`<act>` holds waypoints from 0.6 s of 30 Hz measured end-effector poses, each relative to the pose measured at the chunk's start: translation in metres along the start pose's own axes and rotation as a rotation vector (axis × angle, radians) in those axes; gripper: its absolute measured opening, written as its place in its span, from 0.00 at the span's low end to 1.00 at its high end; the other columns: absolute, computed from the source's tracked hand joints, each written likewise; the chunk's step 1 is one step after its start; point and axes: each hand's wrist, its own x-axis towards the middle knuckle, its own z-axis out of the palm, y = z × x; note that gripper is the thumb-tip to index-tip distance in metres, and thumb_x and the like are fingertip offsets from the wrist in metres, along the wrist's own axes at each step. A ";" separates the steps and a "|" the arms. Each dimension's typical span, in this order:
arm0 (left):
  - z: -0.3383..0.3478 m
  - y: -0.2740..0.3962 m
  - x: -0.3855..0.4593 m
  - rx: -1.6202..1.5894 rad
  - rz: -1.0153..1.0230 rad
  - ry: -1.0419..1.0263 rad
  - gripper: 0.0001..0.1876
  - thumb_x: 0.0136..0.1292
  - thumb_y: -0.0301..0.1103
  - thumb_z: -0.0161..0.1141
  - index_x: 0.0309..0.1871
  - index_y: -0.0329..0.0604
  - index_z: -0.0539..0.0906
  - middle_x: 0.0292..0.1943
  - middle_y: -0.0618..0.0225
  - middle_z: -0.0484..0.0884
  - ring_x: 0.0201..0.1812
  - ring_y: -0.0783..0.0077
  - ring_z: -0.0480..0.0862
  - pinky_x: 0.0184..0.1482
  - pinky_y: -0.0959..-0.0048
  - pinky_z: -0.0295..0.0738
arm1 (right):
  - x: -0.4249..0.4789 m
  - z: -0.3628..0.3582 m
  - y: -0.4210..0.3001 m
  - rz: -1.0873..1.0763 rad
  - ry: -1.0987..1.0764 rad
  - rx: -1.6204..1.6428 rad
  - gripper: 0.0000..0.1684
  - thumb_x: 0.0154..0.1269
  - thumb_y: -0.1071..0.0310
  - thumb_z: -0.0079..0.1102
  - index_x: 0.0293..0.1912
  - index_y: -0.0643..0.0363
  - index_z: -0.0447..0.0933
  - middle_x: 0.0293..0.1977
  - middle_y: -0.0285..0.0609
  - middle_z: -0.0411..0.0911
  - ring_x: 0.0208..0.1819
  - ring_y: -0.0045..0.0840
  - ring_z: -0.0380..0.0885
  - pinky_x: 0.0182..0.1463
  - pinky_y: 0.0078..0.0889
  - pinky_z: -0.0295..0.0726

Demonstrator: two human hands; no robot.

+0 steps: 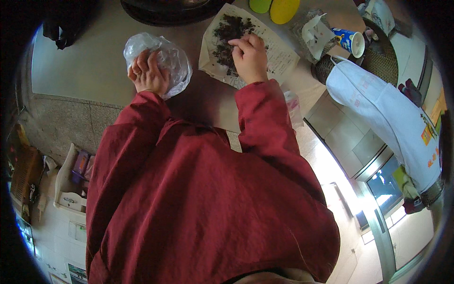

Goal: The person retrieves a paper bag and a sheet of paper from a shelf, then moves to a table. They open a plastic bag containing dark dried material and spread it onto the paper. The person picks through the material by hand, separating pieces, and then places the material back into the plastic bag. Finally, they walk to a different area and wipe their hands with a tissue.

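My left hand (149, 72) rests in and on a crumpled clear plastic bag (176, 64), its fingers bent over the film; whether they grip it I cannot tell. My right hand (250, 58) is over a sheet of paper with writing (283, 56), at the right side of a spread of dark, crumbly dried material (227, 32). The right thumb and index finger are close together at the edge of the dark bits; whether a bit is between them is too small to tell. Both sleeves are dark red.
A large dark round pan or tray (166, 16) stands at the table's far edge. Green and yellow round objects (284, 10) lie beyond the paper. To the right are a plastic bag with paper (315, 33), a blue paper cup (349, 42) and a chair draped with white cloth (376, 103).
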 end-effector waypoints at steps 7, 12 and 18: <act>-0.003 0.003 0.000 -0.021 -0.011 -0.018 0.27 0.51 0.38 0.55 0.58 0.53 0.69 0.61 0.62 0.65 0.64 0.53 0.60 0.65 0.52 0.48 | -0.050 -0.014 -0.025 0.267 -0.130 -0.295 0.27 0.47 0.61 0.68 0.50 0.49 0.73 0.47 0.43 0.69 0.48 0.42 0.70 0.46 0.42 0.74; -0.001 0.002 -0.001 0.005 -0.020 -0.018 0.29 0.49 0.37 0.56 0.59 0.53 0.69 0.61 0.63 0.65 0.64 0.53 0.60 0.65 0.52 0.48 | -0.063 -0.005 -0.022 0.379 -0.099 -0.154 0.30 0.47 0.63 0.69 0.52 0.49 0.70 0.49 0.47 0.66 0.50 0.44 0.69 0.47 0.41 0.75; -0.002 0.002 0.000 -0.003 -0.010 -0.006 0.30 0.48 0.37 0.56 0.59 0.53 0.68 0.61 0.63 0.64 0.64 0.53 0.60 0.65 0.53 0.48 | -0.051 0.008 -0.020 0.283 -0.064 -0.072 0.19 0.49 0.67 0.66 0.43 0.53 0.74 0.42 0.43 0.71 0.46 0.40 0.72 0.46 0.39 0.74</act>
